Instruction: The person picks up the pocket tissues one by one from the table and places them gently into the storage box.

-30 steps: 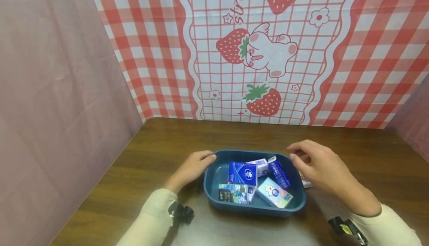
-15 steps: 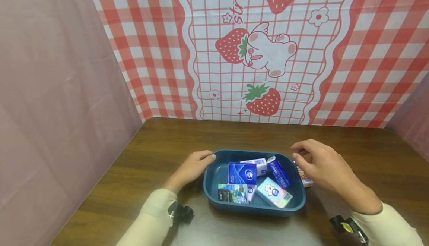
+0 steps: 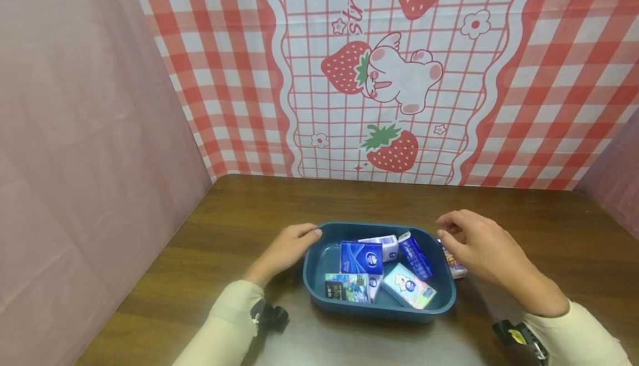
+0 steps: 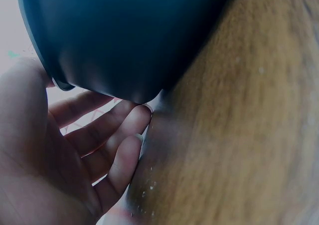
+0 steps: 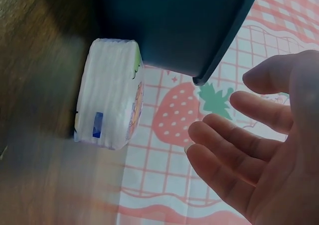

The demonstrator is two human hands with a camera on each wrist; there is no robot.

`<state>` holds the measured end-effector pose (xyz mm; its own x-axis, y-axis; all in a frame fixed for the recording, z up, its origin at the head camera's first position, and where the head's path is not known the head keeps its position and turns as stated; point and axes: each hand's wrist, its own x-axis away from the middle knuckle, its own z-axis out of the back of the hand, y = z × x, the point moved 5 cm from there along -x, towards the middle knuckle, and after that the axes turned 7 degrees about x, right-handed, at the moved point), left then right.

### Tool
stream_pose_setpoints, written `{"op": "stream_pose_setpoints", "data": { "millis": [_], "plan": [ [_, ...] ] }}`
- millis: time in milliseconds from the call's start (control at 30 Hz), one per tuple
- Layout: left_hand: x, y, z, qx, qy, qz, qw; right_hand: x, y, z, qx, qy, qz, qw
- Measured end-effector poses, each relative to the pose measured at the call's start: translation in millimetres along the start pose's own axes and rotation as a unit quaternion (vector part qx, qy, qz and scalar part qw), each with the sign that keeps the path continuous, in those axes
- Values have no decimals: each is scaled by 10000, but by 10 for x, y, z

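In the head view, a dark blue plastic basin (image 3: 379,314) stands on the table with several tissue packs in it. My left hand (image 3: 287,248) holds the basin's left end, its thumb at the rim and the fingers against the outer wall (image 4: 124,40). Beyond the right end, my right hand (image 3: 484,247) hovers with loosely bent fingers and nothing in them. A white tissue pack (image 5: 107,95) with a colourful face stands on its edge beside the basin's outer wall. In the head view, the right hand partly covers that pack (image 3: 455,267).
Inside the basin lie a blue tissue pack (image 3: 360,258), a green patterned one (image 3: 351,288), a pastel one (image 3: 409,287) and a dark blue one (image 3: 415,256). A strawberry-print cloth (image 3: 379,77) hangs behind the brown wooden table (image 3: 249,205); a pink curtain (image 3: 95,133) hangs at left.
My right hand has shifted slightly right, away from the basin's rim, so more of the outside tissue pack shows. The left hand and basin stay where they were.
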<state>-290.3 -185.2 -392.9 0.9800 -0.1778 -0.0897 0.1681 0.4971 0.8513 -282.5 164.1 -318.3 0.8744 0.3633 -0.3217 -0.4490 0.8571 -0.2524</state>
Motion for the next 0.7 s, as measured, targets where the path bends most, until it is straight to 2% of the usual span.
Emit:
{"op": "stream_pose_setpoints", "data": {
  "millis": [267,700],
  "plan": [
    [-6,11,-3,48,-27,-95,9999,-6,34,-40,35,-172,-92,9998],
    [4,13,-1,69,-44,-30,10000,-13,84,-122,3,-536,-197,9984]
  ]
}}
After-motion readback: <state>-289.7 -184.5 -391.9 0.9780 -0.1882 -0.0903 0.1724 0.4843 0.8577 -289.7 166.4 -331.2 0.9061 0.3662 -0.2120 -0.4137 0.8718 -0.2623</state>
